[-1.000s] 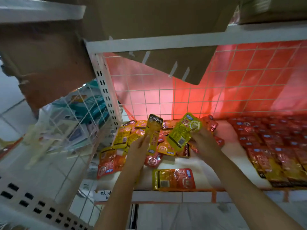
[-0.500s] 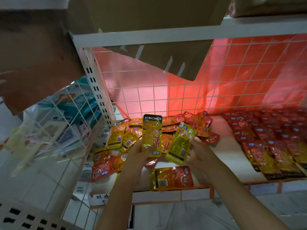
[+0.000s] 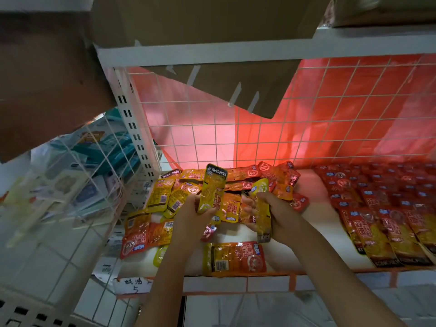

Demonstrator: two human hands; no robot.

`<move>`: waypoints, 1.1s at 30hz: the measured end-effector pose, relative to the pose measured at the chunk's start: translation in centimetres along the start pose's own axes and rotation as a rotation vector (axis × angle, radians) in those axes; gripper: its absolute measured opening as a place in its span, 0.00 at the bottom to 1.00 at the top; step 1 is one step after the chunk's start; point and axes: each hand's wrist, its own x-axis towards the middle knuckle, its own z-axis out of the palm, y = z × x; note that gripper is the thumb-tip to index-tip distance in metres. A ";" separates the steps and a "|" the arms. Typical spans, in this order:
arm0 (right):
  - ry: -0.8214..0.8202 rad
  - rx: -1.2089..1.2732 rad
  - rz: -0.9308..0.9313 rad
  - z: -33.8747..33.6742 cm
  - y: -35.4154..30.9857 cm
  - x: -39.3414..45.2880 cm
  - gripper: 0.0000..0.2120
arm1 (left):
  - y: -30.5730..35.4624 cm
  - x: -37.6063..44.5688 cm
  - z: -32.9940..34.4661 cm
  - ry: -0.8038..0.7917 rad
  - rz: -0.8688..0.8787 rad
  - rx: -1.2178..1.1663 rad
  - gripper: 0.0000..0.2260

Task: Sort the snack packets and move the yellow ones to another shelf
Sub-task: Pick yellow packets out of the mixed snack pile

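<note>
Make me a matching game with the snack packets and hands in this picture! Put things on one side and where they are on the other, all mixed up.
Things:
1. Tall yellow snack packet with a black top
2. Crumpled yellow snack packet
3. Neat rows of red snack packets
4. Flat orange-and-yellow packet with a barcode

Places:
A. Lying alone at the white shelf's front edge
B. Gripped in the right hand
C. Laid out on the right side of the shelf
D. Held upright in the left hand

Pairs: 1-D, 2-B, 3-C, 4-A
</note>
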 end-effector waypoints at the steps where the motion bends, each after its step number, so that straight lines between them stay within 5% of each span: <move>1: 0.012 0.012 -0.013 -0.3 0.0 -0.1 0.13 | 0.2 -0.1 -0.1 0.014 0.002 0.017 0.09; 13: -0.170 0.037 -0.177 -3.7 2.5 -2.7 0.20 | 2.6 0.6 -0.9 -0.051 0.124 -0.102 0.04; 26: 0.366 -0.118 -0.296 -11.9 5.3 -12.3 0.12 | 8.5 -1.3 9.3 -0.466 -0.019 -0.408 0.05; 33: 0.606 0.005 -0.413 -19.0 6.6 -20.1 0.05 | 14.1 -7.6 18.4 -0.735 -0.019 -0.486 0.03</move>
